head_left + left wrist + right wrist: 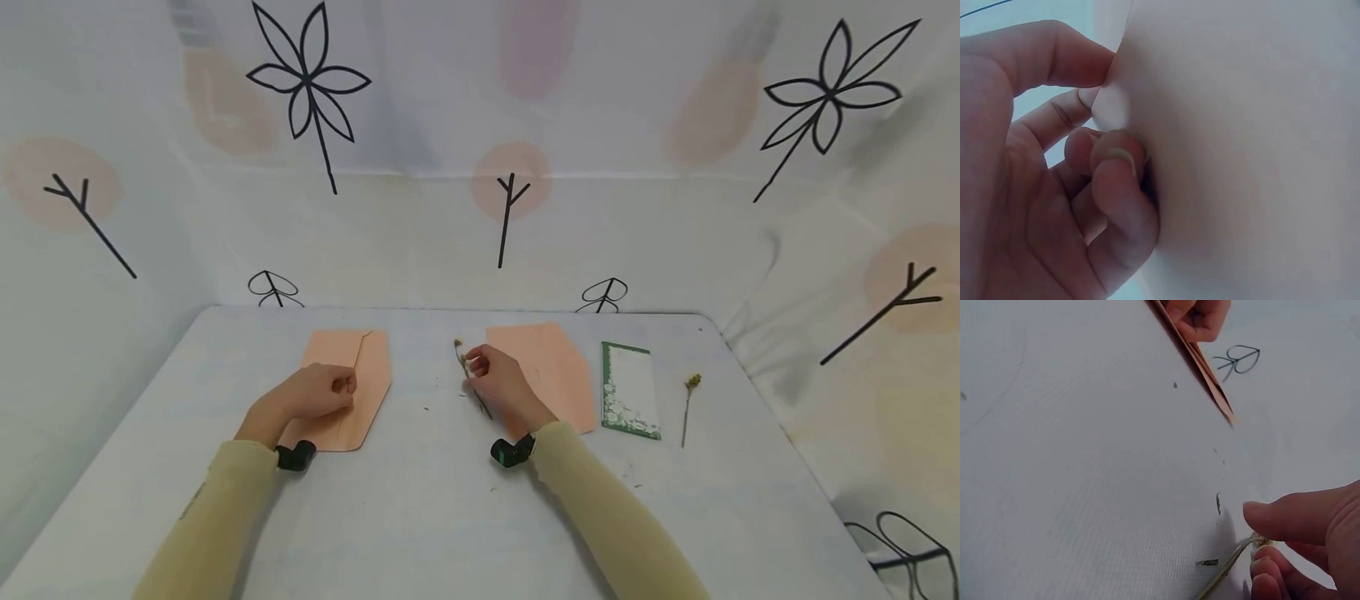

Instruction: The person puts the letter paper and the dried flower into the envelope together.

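Observation:
On the table's left side lies a peach envelope (pixel 371 400), with a flap edge running along its length. My left hand (pixel 318 392) is over it, and the left wrist view has thumb and a finger pinching the paper edge (pixel 1113 103) while the other fingers curl against the paper. My right hand (pixel 501 382) pinches a thin dried flower sprig (pixel 459 343) between thumb and fingers; its stem (pixel 1225 572) slants down in the right wrist view. Just under the right hand is a second peach envelope (pixel 558 375), partly covered by that hand.
Right of the second envelope lies a white card with a green floral border (pixel 632 392). Beyond it is another dried yellow flower sprig (pixel 688 404). Small dark plant bits (pixel 1208 562) are scattered on the white table (pixel 420 517). A patterned cloth (pixel 420 242) hangs behind.

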The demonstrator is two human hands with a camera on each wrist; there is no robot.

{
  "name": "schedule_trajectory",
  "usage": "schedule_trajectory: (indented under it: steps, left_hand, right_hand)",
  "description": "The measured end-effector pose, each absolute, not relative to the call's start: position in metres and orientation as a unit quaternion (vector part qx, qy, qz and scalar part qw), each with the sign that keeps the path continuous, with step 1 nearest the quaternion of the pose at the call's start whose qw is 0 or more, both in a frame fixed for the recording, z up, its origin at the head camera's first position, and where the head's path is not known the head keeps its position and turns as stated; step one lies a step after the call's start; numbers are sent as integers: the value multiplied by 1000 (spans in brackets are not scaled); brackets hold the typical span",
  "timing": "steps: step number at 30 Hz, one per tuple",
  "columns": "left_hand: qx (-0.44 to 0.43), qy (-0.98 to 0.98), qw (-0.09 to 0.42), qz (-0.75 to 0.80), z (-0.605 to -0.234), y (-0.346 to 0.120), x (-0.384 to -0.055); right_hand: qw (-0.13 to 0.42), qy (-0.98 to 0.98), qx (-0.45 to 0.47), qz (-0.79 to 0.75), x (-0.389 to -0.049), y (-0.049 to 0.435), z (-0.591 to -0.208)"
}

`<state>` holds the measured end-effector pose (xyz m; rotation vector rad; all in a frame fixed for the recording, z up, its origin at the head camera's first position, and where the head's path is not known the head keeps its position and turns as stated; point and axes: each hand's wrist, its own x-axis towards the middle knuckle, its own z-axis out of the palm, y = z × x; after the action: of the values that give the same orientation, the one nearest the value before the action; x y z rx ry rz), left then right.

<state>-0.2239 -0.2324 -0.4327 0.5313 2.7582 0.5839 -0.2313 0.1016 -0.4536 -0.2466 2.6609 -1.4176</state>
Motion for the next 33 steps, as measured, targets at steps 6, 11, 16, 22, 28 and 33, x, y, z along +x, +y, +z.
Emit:
schedule_trajectory:
  steps: [6, 11, 16, 22, 28, 33]
  left_hand:
    - [190, 949, 137, 212, -432, -232, -222]
    - [183, 948, 142, 219, -433, -234, -222]
    - [186, 944, 144, 233, -433, -235, -221]
    - [185, 943, 144, 237, -435, -236, -221]
    - [189, 941, 140, 244, -435, -237, -221]
    - [187, 940, 142, 247, -433, -236, -219]
  right_hand:
    - [54, 881, -89, -462, -233, 103, -457]
    - [34, 891, -94, -442, -232, 103, -458]
    - [30, 904, -115, -411, -230, 102, -456]
    - [48, 910, -129, -391, -229, 99, -455]
    - [57, 913, -133, -381, -228, 97, -453]
    - [69, 912, -134, -382, -229, 98, -453]
